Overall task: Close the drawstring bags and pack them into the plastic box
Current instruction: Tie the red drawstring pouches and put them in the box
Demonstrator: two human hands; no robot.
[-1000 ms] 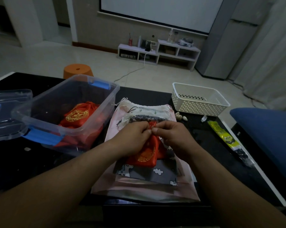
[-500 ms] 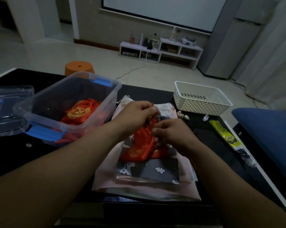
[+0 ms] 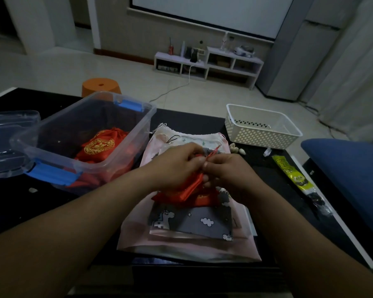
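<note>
My left hand (image 3: 177, 166) and right hand (image 3: 226, 175) touching, both pinching the red drawstring bag (image 3: 192, 187) at its neck, fingers clamped tight on it, just over the grey cloud-print bag (image 3: 192, 222)

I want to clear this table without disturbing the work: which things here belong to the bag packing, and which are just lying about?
In use: red satin drawstring bag, in the grip of left hand and right hand; clear plastic box holding red gold-embroidered bag; grey unicorn-print bag; pink fabric bag.
Lying about: white perforated plastic basket; yellow packet; orange round stool.
</note>
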